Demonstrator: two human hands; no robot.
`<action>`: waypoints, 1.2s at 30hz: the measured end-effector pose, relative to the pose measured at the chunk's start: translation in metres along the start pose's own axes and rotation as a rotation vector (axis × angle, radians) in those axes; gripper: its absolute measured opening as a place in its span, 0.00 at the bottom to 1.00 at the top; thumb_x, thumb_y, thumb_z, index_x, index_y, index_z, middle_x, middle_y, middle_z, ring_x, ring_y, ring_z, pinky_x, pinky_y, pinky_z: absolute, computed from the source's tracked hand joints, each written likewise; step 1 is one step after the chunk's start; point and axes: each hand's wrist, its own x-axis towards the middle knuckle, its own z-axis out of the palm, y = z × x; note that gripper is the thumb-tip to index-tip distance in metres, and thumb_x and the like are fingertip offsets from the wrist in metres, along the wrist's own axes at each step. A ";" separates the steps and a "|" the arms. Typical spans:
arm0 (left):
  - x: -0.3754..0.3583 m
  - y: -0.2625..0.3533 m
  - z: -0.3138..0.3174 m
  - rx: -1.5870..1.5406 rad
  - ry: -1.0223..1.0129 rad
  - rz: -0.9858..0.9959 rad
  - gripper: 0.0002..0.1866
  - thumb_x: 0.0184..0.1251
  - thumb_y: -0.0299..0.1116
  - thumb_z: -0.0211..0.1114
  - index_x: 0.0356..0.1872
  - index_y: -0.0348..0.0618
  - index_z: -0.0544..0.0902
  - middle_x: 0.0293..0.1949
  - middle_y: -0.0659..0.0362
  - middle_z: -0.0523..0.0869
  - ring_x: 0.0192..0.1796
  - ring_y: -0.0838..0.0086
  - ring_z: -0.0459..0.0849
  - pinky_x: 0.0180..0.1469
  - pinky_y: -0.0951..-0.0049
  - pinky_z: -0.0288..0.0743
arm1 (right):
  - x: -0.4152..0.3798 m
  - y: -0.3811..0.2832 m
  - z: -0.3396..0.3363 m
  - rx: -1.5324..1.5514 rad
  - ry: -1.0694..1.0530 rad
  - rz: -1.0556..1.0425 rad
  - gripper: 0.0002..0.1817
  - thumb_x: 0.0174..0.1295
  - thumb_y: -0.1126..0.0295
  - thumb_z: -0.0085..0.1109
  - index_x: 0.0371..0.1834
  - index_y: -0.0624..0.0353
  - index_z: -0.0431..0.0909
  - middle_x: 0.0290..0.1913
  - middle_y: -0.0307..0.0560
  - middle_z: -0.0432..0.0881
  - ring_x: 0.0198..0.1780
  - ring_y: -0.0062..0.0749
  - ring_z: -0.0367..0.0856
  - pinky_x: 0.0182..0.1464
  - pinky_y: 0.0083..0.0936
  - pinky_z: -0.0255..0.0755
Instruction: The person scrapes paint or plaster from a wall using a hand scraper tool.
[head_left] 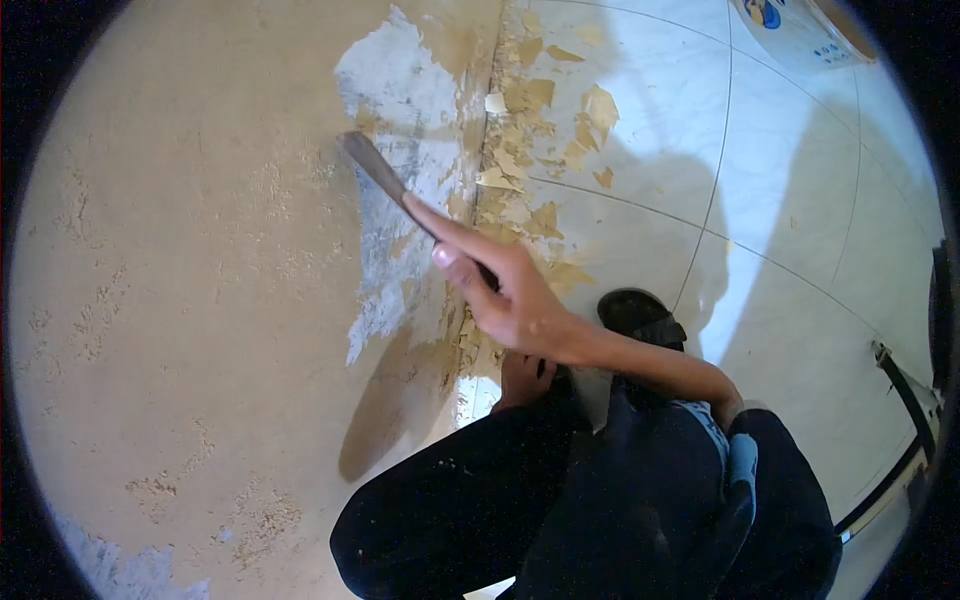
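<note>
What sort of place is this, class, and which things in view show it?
Probably a room under renovation: a hand presses a scraper to a wall with paint stripped, and flakes litter the tiled floor.

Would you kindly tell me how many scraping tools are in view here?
1: a flat metal scraper blade pressed against the beige wall, held by the right hand. Others may be hidden.

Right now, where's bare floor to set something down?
Bare tiles right of the flakes, up to the cable. Crowded along the wall base: flakes, the right hand with scraper, the foot.
</note>
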 end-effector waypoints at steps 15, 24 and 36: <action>0.009 -0.003 -0.002 0.012 -0.046 -0.086 0.18 0.59 0.35 0.68 0.50 0.42 0.81 0.50 0.45 0.82 0.51 0.44 0.80 0.53 0.50 0.75 | -0.011 0.013 0.017 0.010 0.097 -0.082 0.26 0.76 0.66 0.44 0.77 0.50 0.62 0.52 0.50 0.84 0.23 0.17 0.65 0.28 0.22 0.66; -0.017 -0.031 0.020 0.019 -0.157 -0.145 0.16 0.60 0.36 0.68 0.49 0.44 0.83 0.50 0.46 0.84 0.53 0.45 0.80 0.54 0.51 0.75 | 0.003 0.029 0.019 -0.037 0.086 -0.255 0.28 0.78 0.58 0.43 0.77 0.57 0.59 0.30 0.43 0.78 0.25 0.19 0.69 0.30 0.23 0.68; 0.023 0.013 -0.017 -0.067 0.068 -0.031 0.08 0.61 0.31 0.66 0.40 0.42 0.83 0.34 0.52 0.79 0.39 0.56 0.80 0.42 0.59 0.75 | 0.076 0.011 -0.032 0.116 0.285 -0.023 0.21 0.68 0.53 0.63 0.32 0.63 0.79 0.20 0.31 0.65 0.22 0.16 0.57 0.24 0.24 0.55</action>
